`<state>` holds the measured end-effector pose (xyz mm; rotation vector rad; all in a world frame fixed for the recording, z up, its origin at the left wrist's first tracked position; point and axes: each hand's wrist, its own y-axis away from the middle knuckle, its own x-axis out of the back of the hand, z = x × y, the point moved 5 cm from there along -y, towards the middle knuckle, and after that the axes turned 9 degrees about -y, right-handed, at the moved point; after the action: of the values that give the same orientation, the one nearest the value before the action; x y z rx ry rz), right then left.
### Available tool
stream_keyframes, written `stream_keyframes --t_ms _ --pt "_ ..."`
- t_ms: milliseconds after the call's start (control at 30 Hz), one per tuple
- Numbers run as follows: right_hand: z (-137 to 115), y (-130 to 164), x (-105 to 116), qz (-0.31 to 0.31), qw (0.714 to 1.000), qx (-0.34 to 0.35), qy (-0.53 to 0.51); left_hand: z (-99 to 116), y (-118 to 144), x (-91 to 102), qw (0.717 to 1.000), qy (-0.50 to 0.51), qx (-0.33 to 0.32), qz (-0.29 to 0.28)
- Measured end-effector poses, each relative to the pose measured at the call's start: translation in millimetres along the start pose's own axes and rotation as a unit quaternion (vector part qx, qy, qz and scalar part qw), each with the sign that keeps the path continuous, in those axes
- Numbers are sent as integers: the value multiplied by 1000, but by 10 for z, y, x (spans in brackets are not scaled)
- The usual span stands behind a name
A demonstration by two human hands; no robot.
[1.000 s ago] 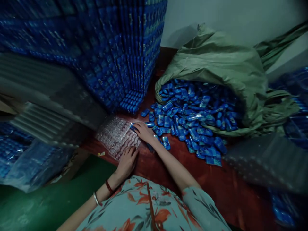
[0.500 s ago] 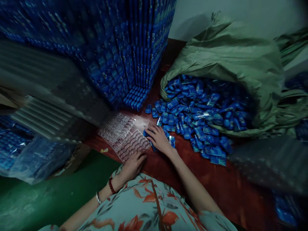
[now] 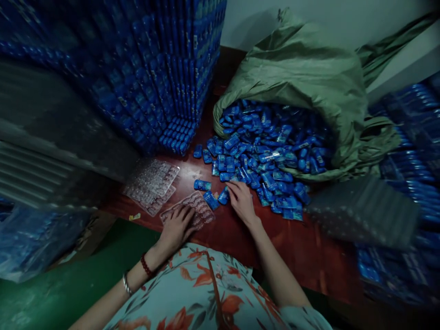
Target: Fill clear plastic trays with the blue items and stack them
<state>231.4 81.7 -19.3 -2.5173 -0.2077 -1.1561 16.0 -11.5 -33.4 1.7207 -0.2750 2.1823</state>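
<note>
Since half a second earlier, left hand (image 3: 177, 224) had drawn one clear blister tray (image 3: 195, 208) clear of the tray stack (image 3: 151, 183), pressing it flat on the counter (image 3: 302, 256); right hand (image 3: 242, 201), fingers loosely open, touched blue packets (image 3: 220, 197) beside it.

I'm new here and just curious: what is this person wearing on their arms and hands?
Both hands are bare, no gloves. The left hand has two bracelets at its wrist: a dark red beaded bracelet and a thin silvery bracelet. The right hand and forearm show nothing worn. A pale floral short-sleeved top with orange-red flowers covers the shoulders.
</note>
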Motion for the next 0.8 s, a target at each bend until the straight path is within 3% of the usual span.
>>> stream_keyframes --t_ms 167,400,533,600,700,733,800 --pt "-258 129 -222 -152 986 -1 65 47 -8 -226 990 15 -129 -57" --pt "-10 -10 -24 -169 980 -62 89 203 -185 -367 960 68 -254 -95" --pt "-37 -55 39 -203 974 -65 78 307 -286 -402 958 76 -263 -89" --pt "-38 -67 52 -193 976 -82 59 330 -310 -414 964 63 -246 -80" --pt "52 -66 103 -95 982 -154 -52 358 -320 -420 972 38 -225 -63" --pt "110 -43 106 -61 973 -193 -114 368 -321 -418 974 31 -219 -56" --pt "228 41 49 -31 927 -279 -250 389 -328 -415 976 22 -210 -49"
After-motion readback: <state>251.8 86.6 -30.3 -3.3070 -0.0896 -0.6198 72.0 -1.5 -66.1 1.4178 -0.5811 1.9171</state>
